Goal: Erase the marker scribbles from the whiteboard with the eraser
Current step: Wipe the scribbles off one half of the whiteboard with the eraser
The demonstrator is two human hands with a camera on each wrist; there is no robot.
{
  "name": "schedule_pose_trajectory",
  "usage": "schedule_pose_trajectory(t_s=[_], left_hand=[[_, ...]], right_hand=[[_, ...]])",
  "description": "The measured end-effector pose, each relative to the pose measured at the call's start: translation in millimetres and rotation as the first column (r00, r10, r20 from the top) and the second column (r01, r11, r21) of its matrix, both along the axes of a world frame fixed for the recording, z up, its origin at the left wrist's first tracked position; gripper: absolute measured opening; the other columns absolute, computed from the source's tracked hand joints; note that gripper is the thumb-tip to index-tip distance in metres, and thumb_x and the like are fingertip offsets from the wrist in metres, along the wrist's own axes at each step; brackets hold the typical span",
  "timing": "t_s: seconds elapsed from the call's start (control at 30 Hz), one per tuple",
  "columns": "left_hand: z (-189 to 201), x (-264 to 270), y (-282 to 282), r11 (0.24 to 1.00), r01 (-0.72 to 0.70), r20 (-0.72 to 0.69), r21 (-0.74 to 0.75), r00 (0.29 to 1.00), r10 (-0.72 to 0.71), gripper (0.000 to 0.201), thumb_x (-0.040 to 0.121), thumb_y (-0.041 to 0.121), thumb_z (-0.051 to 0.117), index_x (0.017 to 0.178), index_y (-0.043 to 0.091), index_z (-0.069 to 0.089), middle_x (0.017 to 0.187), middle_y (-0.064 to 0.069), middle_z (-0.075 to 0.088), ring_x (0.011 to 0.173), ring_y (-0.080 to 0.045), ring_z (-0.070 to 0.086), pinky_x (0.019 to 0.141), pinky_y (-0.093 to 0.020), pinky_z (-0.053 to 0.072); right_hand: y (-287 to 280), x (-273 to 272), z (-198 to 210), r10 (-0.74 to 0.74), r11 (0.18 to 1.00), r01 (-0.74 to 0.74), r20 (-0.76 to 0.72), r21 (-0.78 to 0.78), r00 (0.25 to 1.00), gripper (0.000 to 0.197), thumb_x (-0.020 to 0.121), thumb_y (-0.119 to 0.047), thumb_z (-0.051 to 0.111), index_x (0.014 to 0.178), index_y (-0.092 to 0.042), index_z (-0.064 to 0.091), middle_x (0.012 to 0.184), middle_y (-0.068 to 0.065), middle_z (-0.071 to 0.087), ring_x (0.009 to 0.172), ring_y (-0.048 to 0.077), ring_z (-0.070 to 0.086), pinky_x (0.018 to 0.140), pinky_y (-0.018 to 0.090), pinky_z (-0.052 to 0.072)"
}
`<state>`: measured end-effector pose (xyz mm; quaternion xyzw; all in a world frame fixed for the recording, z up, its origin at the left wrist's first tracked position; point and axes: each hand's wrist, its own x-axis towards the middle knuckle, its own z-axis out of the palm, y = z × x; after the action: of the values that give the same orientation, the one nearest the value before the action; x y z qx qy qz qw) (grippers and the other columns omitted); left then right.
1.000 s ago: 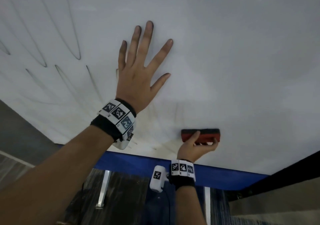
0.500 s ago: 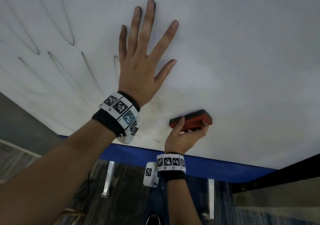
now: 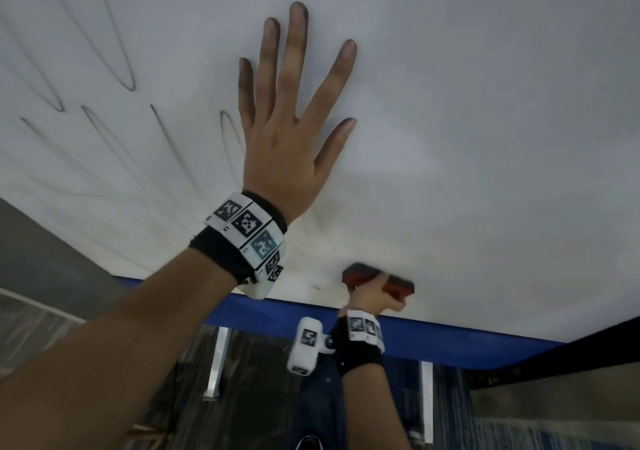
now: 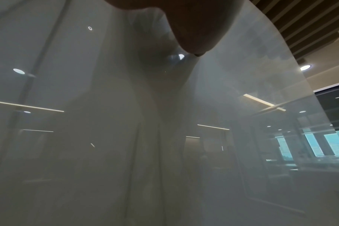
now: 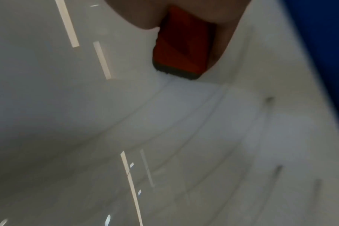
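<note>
The whiteboard (image 3: 485,103) fills the head view, with dark marker loops (image 3: 114,51) at its upper left and faint smeared strokes lower down. My left hand (image 3: 291,113) lies flat on the board, fingers straight and spread. My right hand (image 3: 375,297) grips the red eraser (image 3: 360,276) near the board's lower edge, its dark felt against the surface. In the right wrist view the eraser (image 5: 184,44) sits between my fingers, with thin grey strokes (image 5: 213,114) on the board (image 5: 87,107) below it. The left wrist view shows part of my left hand (image 4: 195,24) on the glossy board (image 4: 106,137).
A blue frame (image 3: 450,342) runs along the whiteboard's bottom edge. Below it are metal stand legs (image 3: 216,363) and dark patterned carpet (image 3: 173,397). A dark panel edge (image 3: 571,352) crosses the lower right.
My right hand has swept the eraser up and leftward, then back down toward the bottom edge. My left hand stays flat on the board; the view has shifted a little.
</note>
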<state>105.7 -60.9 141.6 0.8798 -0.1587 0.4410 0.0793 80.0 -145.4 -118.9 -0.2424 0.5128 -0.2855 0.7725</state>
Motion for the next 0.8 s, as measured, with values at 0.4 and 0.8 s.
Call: schedule_pose_trajectory(t_s=[0.4,0.8], left_hand=[[-0.3,0.8,10.4,0.997,-0.002,0.06,0.074,0.998,-0.002,0.055,0.103,0.05,0.053,0.151,0.023,0.046,0.156,-0.03,0.036,0.148,-0.048,0.032,0.12,-0.059,0.026],[-5.2,7.3,13.4,0.995,0.006,0.087,0.103,0.996,-0.015,0.057,0.103,0.05,0.055,0.152,0.022,0.046,0.157,-0.03,0.036,0.147,-0.048,0.031,0.121,-0.061,0.025]], right_hand=[[23.1,-18.0,81.8,0.324,0.596,-0.17,0.041,-0.784,0.945,0.067,0.091,-0.017,0.077,0.14,-0.034,0.034,0.13,-0.004,0.044,0.112,0.025,0.059,0.087,0.043,0.06],[-3.3,-5.2,-34.5,0.508,0.605,-0.534,0.23,0.59,0.83,0.028,0.108,-0.012,0.04,0.11,0.005,0.062,0.089,0.028,0.072,0.096,0.045,0.061,0.067,0.06,0.061]])
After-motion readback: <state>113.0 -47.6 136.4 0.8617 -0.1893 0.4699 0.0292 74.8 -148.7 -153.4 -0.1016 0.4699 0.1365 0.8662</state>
